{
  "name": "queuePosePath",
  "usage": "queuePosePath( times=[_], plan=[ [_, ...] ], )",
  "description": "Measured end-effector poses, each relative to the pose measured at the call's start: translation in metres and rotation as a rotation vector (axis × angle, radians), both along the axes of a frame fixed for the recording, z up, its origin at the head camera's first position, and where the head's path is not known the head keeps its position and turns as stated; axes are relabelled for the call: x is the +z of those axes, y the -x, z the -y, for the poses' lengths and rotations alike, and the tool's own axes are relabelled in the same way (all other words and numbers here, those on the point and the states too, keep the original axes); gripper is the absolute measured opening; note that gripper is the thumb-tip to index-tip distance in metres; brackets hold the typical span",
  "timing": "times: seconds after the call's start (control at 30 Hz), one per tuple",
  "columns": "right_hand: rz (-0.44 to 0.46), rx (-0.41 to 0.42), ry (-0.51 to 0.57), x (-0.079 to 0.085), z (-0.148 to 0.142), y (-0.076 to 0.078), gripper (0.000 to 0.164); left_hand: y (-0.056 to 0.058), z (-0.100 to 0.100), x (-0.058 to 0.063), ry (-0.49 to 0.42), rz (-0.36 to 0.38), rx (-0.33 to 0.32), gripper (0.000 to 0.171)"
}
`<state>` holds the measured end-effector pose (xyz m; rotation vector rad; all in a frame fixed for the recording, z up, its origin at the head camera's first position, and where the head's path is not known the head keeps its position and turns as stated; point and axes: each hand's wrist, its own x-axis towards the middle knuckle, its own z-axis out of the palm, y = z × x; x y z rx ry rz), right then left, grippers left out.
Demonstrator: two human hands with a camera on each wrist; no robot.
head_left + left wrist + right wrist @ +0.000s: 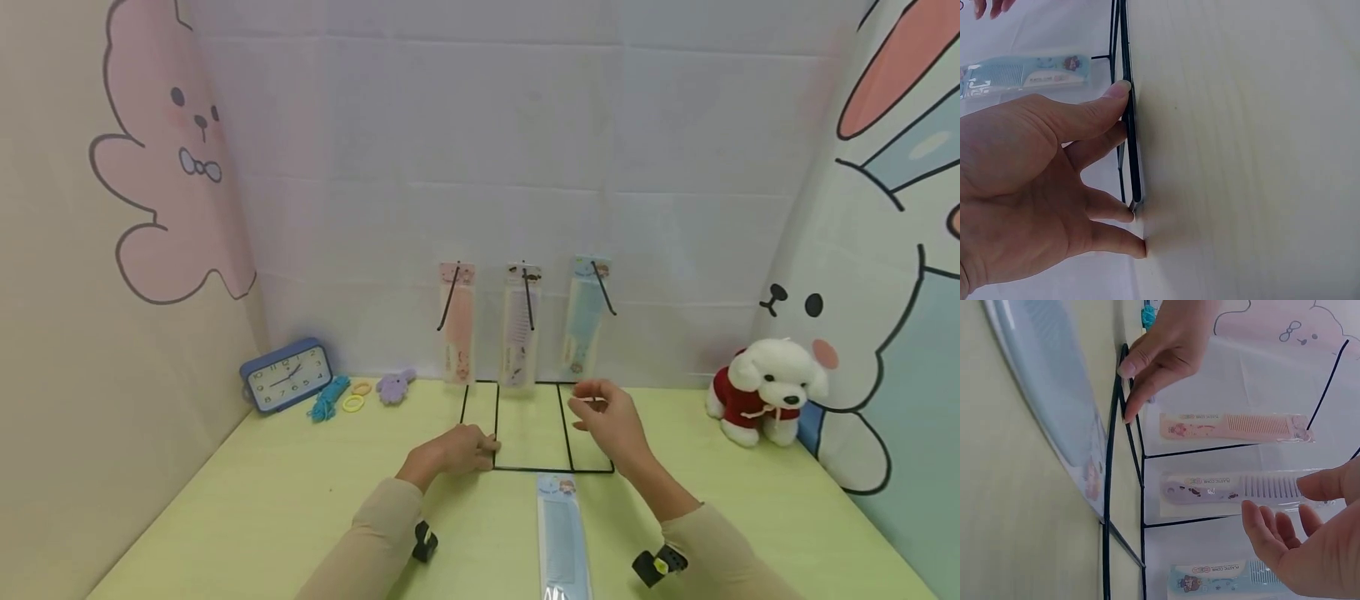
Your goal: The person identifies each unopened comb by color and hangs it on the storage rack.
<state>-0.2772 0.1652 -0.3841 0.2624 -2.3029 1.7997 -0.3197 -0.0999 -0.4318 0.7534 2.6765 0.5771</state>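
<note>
A black wire display rack (532,470) stands on the table, its base lying flat. My left hand (459,450) grips the front left corner of that base, thumb on the rod and fingers beside it. Above the base's right part hovers my right hand (617,423), fingers loosely curved and holding nothing. From the rack's hooks hang three packaged combs: a pink comb (460,329), a purple comb (517,333) and a blue comb (583,321). In front of the base, another packaged blue comb (562,537) lies flat on the table.
At the back left are a blue clock (288,377), a bundle of teal cord (327,400), two yellowish rings and a small purple plush toy (394,387). A white plush dog (772,387) in red clothing sits at the back right. White cloth walls enclose the table (240,517).
</note>
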Motion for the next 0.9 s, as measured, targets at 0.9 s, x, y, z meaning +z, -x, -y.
queuePosePath(
  times=[0.9],
  plan=[
    [0.238,0.222,-0.523,-0.033,-0.001,-0.076,0.072,0.001,0.0,0.001,0.008,-0.009,-0.007,0.043]
  ],
)
